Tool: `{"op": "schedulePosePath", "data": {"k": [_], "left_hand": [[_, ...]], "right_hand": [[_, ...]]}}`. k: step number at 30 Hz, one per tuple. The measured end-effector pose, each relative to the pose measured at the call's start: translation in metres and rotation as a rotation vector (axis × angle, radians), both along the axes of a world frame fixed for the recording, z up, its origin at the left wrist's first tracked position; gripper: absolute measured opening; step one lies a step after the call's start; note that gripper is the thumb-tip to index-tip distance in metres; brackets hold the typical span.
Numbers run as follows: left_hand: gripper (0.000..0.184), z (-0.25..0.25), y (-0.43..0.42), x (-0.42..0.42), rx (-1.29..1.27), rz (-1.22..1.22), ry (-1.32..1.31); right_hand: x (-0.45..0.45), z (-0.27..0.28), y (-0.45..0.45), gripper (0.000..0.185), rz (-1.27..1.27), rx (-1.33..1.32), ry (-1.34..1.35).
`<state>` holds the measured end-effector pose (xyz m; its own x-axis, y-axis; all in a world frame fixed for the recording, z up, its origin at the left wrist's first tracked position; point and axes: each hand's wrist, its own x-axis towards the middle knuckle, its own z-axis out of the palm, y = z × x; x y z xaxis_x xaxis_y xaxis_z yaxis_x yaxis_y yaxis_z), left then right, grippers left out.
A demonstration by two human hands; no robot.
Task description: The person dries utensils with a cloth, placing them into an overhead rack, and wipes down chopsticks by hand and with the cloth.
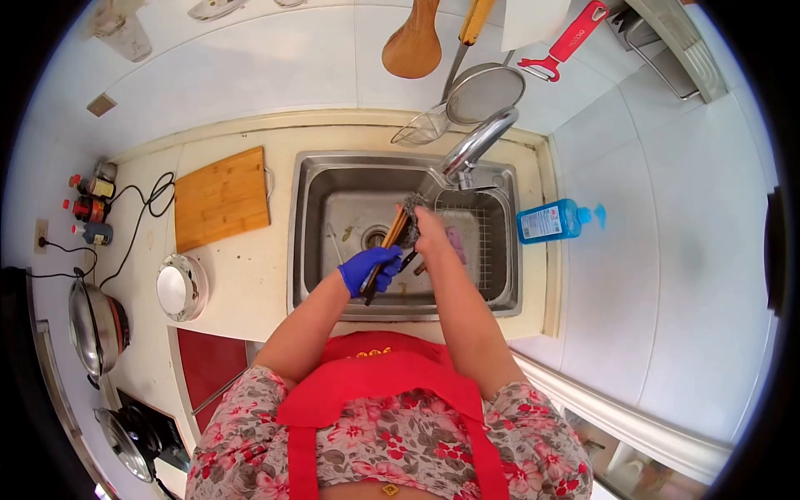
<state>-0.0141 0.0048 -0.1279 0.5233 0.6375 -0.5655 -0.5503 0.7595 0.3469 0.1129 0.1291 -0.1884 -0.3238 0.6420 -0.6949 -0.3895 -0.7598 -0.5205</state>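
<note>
Over the sink (302,242), my left hand (371,268), in a blue glove, is closed around a bundle of chopsticks (395,229). They slant up toward the faucet, with dark ends poking out below the glove. My bare right hand (429,231) is wrapped round a grey steel wool scrubber (412,202), pressed against the upper part of the chopsticks. Behind my right wrist lies a purplish cloth (455,242), partly hidden. A dark-handled utensil (408,260) shows between my hands; its kind is unclear.
A chrome faucet (482,143) arches over the sink's back right, near a wire rack (479,218). To the right stands a blue soap bottle (550,222). Left are a wooden cutting board (222,198), stacked bowls (181,287) and a cord (150,200). Strainers (486,93) hang behind.
</note>
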Motion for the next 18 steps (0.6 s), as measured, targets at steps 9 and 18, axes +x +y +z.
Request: {"op": "schedulePosePath", "data": {"k": [9,18], "left_hand": [[0.031,0.009,-0.013,0.011,-0.064,-0.066,0.088],[0.043,0.005,-0.011,0.005,-0.086,-0.023,0.209]], "right_hand": [[0.007,-0.020,0.003,0.022,-0.058,-0.160,-0.171],[-0.009,-0.004,-0.023,0.030,0.247,-0.103,0.021]]}}
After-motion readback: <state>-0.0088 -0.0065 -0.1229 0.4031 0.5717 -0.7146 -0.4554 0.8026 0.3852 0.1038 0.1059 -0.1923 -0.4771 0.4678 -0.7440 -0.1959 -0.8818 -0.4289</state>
